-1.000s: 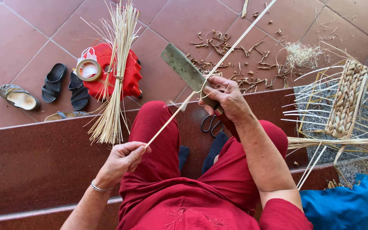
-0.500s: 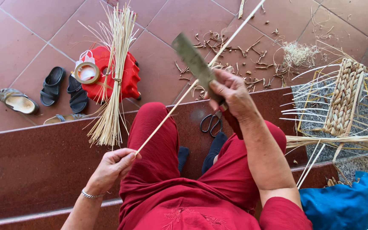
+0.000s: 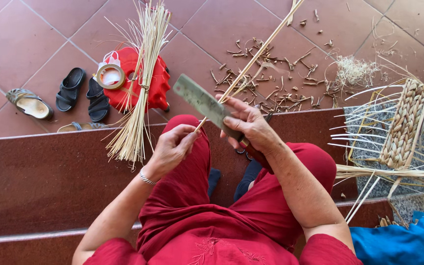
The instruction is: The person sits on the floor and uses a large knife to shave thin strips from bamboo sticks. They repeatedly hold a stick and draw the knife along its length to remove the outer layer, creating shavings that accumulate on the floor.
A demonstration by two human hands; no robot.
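Observation:
My right hand (image 3: 251, 125) grips a broad-bladed knife (image 3: 203, 101) by its wooden handle, the blade pointing up-left over my lap. A long thin cane strip (image 3: 261, 51) runs from my left hand (image 3: 172, 147) up to the top right, crossing under the blade near my right thumb. My left hand pinches the strip's near end just left of the knife. Both hands are above my red-clothed knees.
A bundle of pale cane strips (image 3: 141, 83) leans over a red plastic stool (image 3: 150, 86) with a roll of tape (image 3: 109, 75) on it. Sandals (image 3: 69, 89) lie at left. Shavings (image 3: 275, 93) litter the tiled floor. A half-woven basket frame (image 3: 405, 125) sits right, above a blue cloth (image 3: 398, 243).
My left hand has slid up along the cane strip toward the knife, from low at the left to just beside the blade. The knife hand has shifted slightly.

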